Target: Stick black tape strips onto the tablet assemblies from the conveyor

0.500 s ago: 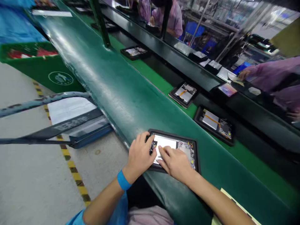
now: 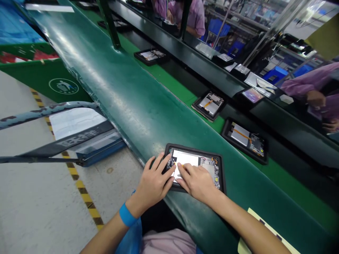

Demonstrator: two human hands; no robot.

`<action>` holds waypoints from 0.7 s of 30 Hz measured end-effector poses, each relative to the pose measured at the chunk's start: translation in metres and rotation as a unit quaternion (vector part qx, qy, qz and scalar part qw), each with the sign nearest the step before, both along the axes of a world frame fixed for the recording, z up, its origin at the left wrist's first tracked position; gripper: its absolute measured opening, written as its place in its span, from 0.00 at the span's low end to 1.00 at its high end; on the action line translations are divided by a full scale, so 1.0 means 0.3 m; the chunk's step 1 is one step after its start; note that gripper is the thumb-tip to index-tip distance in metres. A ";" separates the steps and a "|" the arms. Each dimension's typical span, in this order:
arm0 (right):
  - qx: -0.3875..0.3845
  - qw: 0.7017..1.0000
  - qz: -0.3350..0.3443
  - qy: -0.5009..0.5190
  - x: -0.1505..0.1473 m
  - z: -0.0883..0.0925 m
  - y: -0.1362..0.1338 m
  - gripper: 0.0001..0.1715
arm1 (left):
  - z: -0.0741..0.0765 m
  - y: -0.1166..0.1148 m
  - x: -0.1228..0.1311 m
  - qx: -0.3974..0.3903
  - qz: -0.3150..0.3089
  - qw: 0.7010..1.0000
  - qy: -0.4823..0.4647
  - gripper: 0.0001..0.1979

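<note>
An opened tablet point(image 2: 212, 164) in a black tray lies on the dark green bench point(image 2: 119, 91) in front of me, its white panel and circuit boards showing. My left hand point(image 2: 153, 183) rests at the tray's left end with fingers spread flat over its edge. My right hand point(image 2: 194, 181) lies on the white panel, fingers stretched and pressing down near an orange strip. Neither hand holds anything. A blue band sits on my left wrist.
Three more opened tablets in trays point(image 2: 245, 140) point(image 2: 209, 104) point(image 2: 149, 55) lie along the bright green conveyor. Other people in pink sleeves point(image 2: 309, 88) work across the line. A blue-grey trolley frame point(image 2: 47, 110) and yellow-black floor tape point(image 2: 79, 187) lie to my left.
My left hand has flattened and spread its fingers over the tray's left edge. My right hand stays on the panel. The view has shifted slightly.
</note>
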State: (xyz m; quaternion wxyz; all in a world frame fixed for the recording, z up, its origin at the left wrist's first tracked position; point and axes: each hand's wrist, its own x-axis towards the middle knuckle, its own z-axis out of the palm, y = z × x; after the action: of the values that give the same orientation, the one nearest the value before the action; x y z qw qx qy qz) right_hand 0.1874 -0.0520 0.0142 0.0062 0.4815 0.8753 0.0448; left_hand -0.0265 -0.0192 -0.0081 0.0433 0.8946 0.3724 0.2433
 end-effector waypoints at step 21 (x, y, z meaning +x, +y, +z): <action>-0.034 0.998 0.053 -0.018 0.004 0.024 0.025 0.32 | -0.008 -0.007 0.003 0.013 0.009 1.000 0.007 0.17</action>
State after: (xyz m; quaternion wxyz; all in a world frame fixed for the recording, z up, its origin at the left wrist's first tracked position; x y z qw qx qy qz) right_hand 0.1885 -0.0444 0.0215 0.0362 0.4329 0.9004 0.0240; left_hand -0.0257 -0.0212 -0.0105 0.0272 0.8932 0.3776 0.2425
